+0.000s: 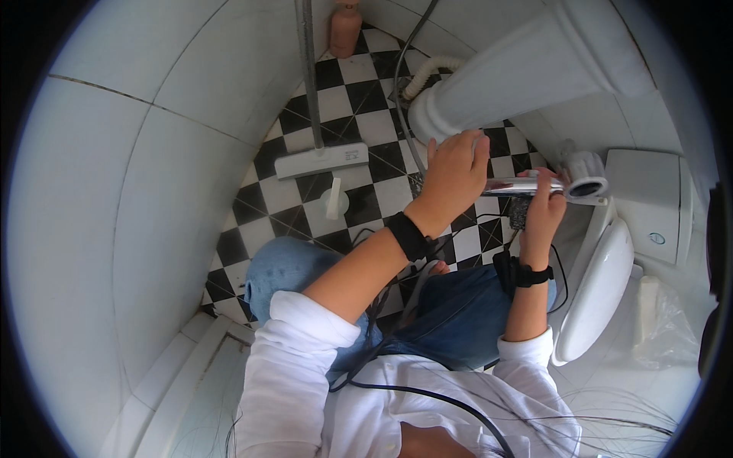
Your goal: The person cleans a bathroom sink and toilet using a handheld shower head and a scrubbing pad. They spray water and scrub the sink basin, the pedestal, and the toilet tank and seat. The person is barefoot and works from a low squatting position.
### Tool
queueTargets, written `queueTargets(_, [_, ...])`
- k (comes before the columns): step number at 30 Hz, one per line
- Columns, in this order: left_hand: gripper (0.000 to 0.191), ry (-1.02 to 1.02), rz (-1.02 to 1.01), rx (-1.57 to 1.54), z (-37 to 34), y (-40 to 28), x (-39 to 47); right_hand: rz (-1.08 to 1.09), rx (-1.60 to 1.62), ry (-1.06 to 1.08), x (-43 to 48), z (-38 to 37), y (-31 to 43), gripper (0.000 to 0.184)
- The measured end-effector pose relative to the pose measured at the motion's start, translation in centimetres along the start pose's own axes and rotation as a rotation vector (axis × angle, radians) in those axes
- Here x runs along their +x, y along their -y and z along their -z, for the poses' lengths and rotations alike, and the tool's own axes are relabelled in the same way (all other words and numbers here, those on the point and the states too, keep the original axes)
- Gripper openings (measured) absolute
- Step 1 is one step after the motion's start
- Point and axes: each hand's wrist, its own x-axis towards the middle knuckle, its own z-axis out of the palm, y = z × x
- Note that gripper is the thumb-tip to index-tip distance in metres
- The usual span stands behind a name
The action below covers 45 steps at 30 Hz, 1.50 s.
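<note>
My right hand (546, 200) grips a shiny chrome handle (518, 186), which looks like part of a hand-held shower head. At its right end, beside my fingers, sits a clear round head (587, 176) with a dark opening. Just left of the handle, my left hand (455, 172) shows its back, with thumb and fingers raised; its palm is hidden, so I cannot tell if it holds the handle's end. A grey hose (399, 80) hangs down to near my left wrist. A small dark speckled block (519, 213) with black wires lies beneath the handle.
A white pedestal (498, 74) stands ahead, a ribbed drain hose (429, 71) behind it. On the checkered floor are a grey squeegee head (322, 160), a disc with a white bar (334, 200) and a pink bottle (345, 31). The toilet lid (598, 292) and a plastic bag (667, 332) are right.
</note>
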Motion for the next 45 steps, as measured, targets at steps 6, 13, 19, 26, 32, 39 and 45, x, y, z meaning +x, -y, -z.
queueTargets(6, [0.033,0.009,0.057,-0.041,0.0,0.6,0.0,-0.166,-0.235,0.144,0.7,-1.0,-3.5,0.036])
queueTargets(13, [0.037,0.228,0.191,0.096,-0.1,1.2,-1.1,-0.141,-0.336,0.368,0.1,-2.8,-4.3,0.044])
queueTargets(19, [0.039,0.181,0.302,0.053,-0.1,0.8,-1.3,0.118,-0.420,0.516,-0.8,-4.9,-6.2,0.029])
queueTargets(26, [0.044,0.218,0.334,-0.190,0.6,1.5,-0.7,0.079,-0.362,0.357,-0.7,-5.6,-3.8,0.033])
queueTargets(32, [0.058,0.155,0.559,-0.924,2.5,0.3,3.1,0.173,-0.263,0.499,-2.7,-4.9,-0.3,0.030])
queueTargets(39, [0.061,0.504,0.656,-1.015,4.5,-1.2,4.9,0.311,-0.455,0.528,-4.3,-4.7,0.1,0.028])
queueTargets(45, [0.055,0.378,0.466,-0.564,2.1,-1.0,3.1,0.309,-0.161,-0.003,-1.7,-2.2,3.5,0.019])
